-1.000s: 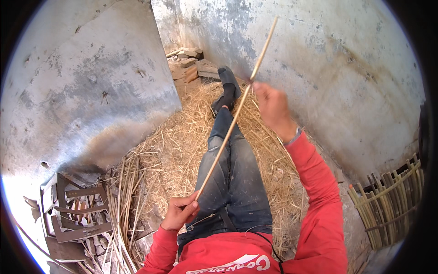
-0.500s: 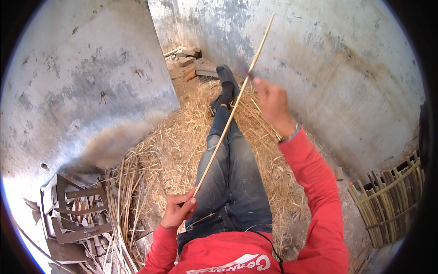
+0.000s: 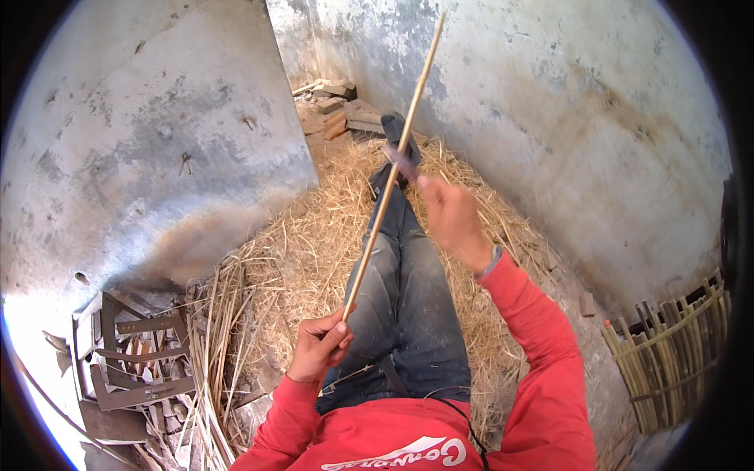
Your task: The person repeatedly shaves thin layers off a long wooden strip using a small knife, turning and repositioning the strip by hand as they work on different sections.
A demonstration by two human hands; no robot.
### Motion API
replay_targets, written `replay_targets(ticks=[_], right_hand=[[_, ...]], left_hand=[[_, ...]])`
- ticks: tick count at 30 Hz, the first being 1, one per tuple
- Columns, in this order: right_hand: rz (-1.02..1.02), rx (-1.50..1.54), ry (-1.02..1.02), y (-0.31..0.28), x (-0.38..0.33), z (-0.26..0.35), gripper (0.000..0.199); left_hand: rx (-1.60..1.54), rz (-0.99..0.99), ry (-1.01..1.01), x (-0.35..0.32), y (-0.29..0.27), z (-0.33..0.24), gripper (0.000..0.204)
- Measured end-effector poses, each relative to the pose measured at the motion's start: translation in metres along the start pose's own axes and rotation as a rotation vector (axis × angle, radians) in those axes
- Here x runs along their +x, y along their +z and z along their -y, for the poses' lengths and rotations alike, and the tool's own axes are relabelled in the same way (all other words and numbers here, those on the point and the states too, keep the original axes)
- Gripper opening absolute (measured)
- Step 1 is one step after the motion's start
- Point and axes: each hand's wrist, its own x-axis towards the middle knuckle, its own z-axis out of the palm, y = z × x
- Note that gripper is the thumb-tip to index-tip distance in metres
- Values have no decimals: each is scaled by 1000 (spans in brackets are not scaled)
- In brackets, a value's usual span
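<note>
A long, thin, pale stick (image 3: pixel 382 206), which looks like split bamboo, slants up and away over my legs. My left hand (image 3: pixel 320 345) is closed round its near end, above my lap. A knife (image 3: pixel 403 163) is gripped in my right hand (image 3: pixel 454 220); its dark blade lies across the upper half of the stick and appears to touch it. Motion blurs the blade and the right hand a little, and the knife's handle is hidden in the fist.
My outstretched legs (image 3: pixel 428 314) lie on straw-like shavings (image 3: pixel 306 212). Long split strips (image 3: pixel 210 345) are heaped at left, beside a brown metal frame (image 3: pixel 145 392). A slatted wooden basket-like piece (image 3: pixel 667 345) leans at right. Bricks (image 3: pixel 334 102) lie in the far corner between weathered walls (image 3: pixel 550 118).
The knife and my right hand have come down along the stick, toward me. My left hand has risen slightly, and the stick stands a bit steeper, its tip shifted left.
</note>
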Motion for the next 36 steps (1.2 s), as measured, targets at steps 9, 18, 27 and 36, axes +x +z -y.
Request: replay_targets(ticks=[9,18,27,36], right_hand=[[84,12,-14,-27,23,-19,45],[224,-2,-165,-9,-5,23,43],[404,-142,-330,8,-40,37,38],[297,10,-273,24,-55,46,35]], left_hand=[[-16,21,-64,-14,-11,17,40],[24,12,-21,-4,-9,3,38],[50,-26,5,-4,-11,-5,40],[-5,-15,39,5,-5,-16,40]])
